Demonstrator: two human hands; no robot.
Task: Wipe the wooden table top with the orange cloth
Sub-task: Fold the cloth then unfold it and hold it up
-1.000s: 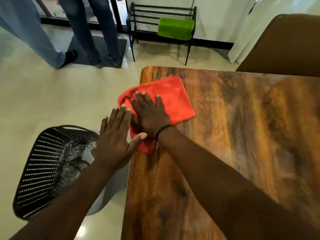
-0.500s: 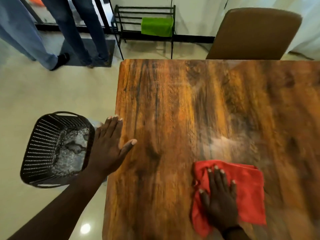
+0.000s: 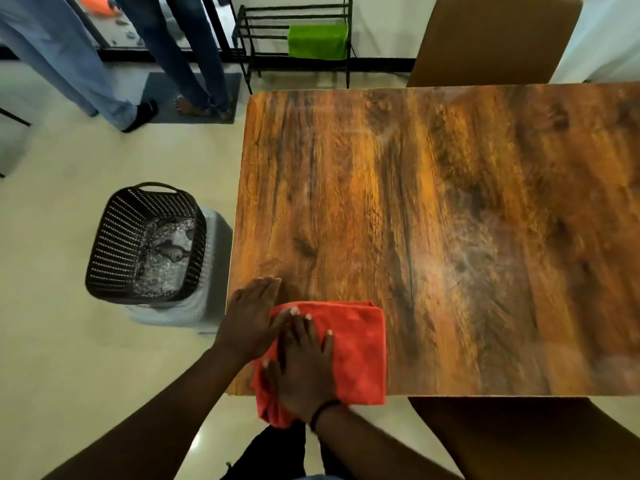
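Note:
The folded orange cloth [image 3: 360,348] lies at the near left corner of the wooden table top [image 3: 433,220], its lower left part hanging over the front edge. My right hand [image 3: 304,368] presses flat on the cloth with fingers spread, a black band at the wrist. My left hand [image 3: 251,317] lies flat on the table's left edge right beside the cloth, its thumb side touching the cloth's left fold. A faint damp smear shows on the wood at centre right.
A black perforated basket [image 3: 145,244] sits on a grey stool left of the table. Brown chairs stand at the far side [image 3: 495,39] and near right [image 3: 519,438]. Two people's legs [image 3: 180,57] stand at the back left, beside a black rack with a green cloth [image 3: 317,41].
My right hand has slid the cloth left along the near edge to the table's corner. My left hand has moved from the left edge onto the table beside the cloth.

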